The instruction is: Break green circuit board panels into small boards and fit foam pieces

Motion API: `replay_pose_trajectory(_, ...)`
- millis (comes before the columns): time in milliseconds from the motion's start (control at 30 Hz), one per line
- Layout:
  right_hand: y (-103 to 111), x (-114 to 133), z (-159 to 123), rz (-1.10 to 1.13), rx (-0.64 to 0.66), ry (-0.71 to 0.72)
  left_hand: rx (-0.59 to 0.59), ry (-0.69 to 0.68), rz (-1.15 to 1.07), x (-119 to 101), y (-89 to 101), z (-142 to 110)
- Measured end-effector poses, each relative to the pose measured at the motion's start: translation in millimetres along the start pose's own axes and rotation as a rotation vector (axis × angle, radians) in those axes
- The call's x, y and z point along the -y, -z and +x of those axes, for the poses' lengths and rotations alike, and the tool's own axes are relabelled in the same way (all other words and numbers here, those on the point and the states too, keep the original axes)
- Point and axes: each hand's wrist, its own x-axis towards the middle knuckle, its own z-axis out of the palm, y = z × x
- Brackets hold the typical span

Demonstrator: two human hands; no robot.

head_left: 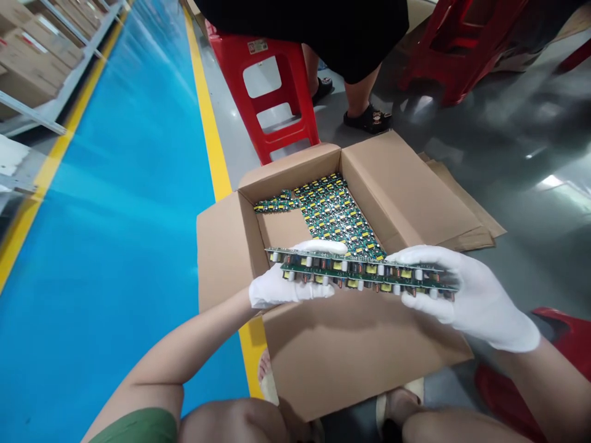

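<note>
Two stacked circuit board panels (355, 272) are held level above an open cardboard box (295, 161). Yellow, white and copper-coloured parts hang from their undersides. My left hand (295, 286), in a white glove, is closed around the left end, fingers below and above. Gripping the right end is my right hand (475, 301), gloved in white too. Inside the box, more green circuit board panels (335, 212) lie parts-up along the right side. A smaller group of boards (277, 203) sits at the back left, beside bare cardboard.
A red plastic stool (272, 92) stands behind the box, with a seated person's legs (357, 98) close by. Another red stool (455, 49) is at the back right. Flattened cardboard (462, 209) lies right of the box. Shelving with cartons (37, 61) lines the far left.
</note>
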Motion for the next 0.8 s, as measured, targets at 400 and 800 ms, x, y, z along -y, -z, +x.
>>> replay_pose_trajectory(400, -20.3, -16.6, 12.5, 0.148, 0.085, -0.031, -0.256, 0.252, -0.004, -16.0, -16.0, 1.6)
replay_pose_trajectory(800, -40.3, 14.2, 16.8, 0.005, 0.105, -0.001, -0.217, 0.191, 0.022, -7.4, -23.9, 11.2)
